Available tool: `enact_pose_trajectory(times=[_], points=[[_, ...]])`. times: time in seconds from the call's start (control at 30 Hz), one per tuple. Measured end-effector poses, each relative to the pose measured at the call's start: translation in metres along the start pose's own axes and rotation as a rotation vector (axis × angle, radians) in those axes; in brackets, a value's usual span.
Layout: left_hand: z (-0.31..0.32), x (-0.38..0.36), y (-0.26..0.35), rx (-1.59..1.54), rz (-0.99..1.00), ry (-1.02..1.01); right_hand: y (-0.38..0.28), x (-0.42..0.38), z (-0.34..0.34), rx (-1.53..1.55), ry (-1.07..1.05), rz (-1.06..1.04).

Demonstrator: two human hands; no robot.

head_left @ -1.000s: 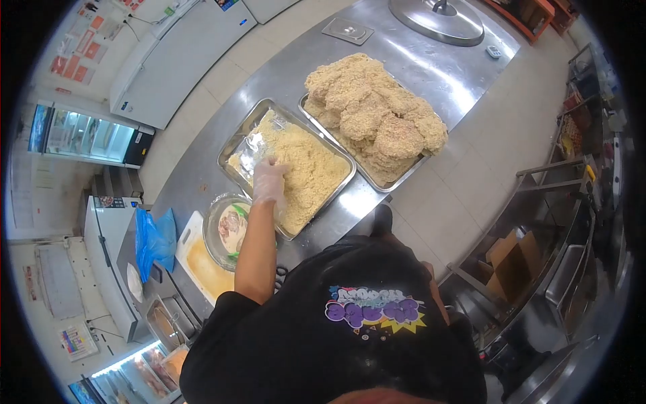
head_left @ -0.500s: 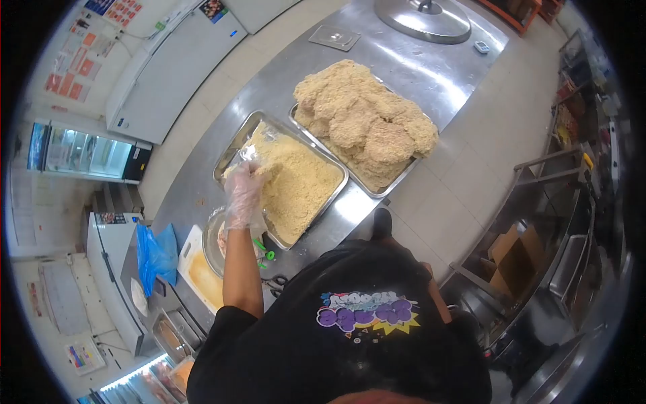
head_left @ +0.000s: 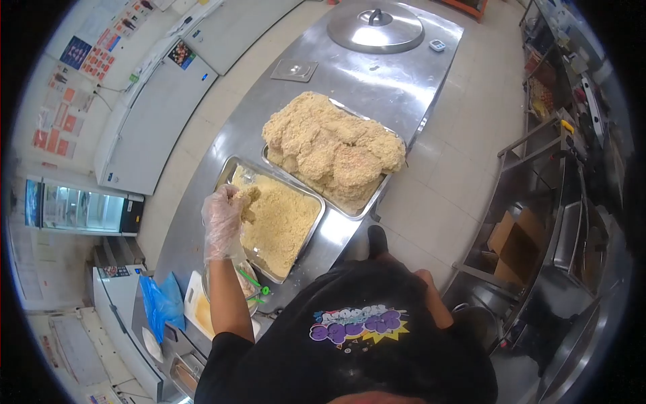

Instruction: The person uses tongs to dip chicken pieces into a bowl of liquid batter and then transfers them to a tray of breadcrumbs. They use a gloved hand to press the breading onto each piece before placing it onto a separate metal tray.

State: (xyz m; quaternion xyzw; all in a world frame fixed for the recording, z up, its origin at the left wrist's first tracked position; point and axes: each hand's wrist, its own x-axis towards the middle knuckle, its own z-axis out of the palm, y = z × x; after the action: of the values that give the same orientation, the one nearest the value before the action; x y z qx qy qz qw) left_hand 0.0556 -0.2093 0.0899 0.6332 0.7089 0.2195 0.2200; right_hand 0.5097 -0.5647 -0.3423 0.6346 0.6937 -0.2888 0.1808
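My left hand [head_left: 223,214], in a clear plastic glove, is closed over the left side of a metal tray [head_left: 313,222] of pale yellow crumbs [head_left: 279,219]. Its fingers pinch a small, lumpy breaded piece [head_left: 249,203], which hangs above the crumbs. Right behind stands a second metal tray [head_left: 360,214], heaped with large breaded pieces [head_left: 330,145]. Under my left forearm is a bowl [head_left: 254,306] with pale pink contents, mostly covered by the arm. Only part of my right arm shows by my side; the hand itself is hidden.
Green-handled tools [head_left: 261,291] lie near the bowl, beside a white cutting board [head_left: 196,296] and a blue plastic bag [head_left: 161,306]. A large round lid [head_left: 375,32], a small metal lid [head_left: 294,70] and a small timer-like device [head_left: 437,45] occupy the far tabletop. Shelving [head_left: 538,155] stands at right.
My left hand has lifted and turned, and the breaded piece now shows in its fingers. The view has shifted, so the trays sit lower and further left.
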Motion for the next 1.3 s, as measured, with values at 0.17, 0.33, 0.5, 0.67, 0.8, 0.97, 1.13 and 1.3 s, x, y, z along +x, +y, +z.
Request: enact_pose_trajectory(times=[0.17,0.33,0.5,0.67,0.8,0.97,1.13,1.3], points=[[0.005,-0.002,0.119,-0.339,-0.004,-0.127,0.006,-0.012,0.031,0.591,0.111,0.172],[0.037,0.008,0.194,-0.469,0.117,-0.289,0.006,-0.014,0.040,0.718,0.151,0.225],[0.095,0.022,0.211,-0.412,0.091,-0.390,0.011,-0.012,0.048,0.726,0.168,0.230],[0.151,0.021,0.184,0.416,0.417,-0.143,0.016,-0.012,0.056,0.767,0.181,0.241],[0.163,0.016,0.161,0.370,0.739,0.051,0.031,-0.012,0.067,0.814,0.164,0.210],[0.139,0.007,0.158,0.203,0.727,-0.061,0.074,0.005,0.105,1.079,0.161,0.023],[0.058,-0.044,0.134,-0.165,0.481,0.328,0.088,0.021,-0.045,0.049,-0.154,-0.190],[0.098,-0.062,0.017,-0.379,-0.393,0.294,0.171,0.087,-0.037,0.829,-0.492,0.005]])
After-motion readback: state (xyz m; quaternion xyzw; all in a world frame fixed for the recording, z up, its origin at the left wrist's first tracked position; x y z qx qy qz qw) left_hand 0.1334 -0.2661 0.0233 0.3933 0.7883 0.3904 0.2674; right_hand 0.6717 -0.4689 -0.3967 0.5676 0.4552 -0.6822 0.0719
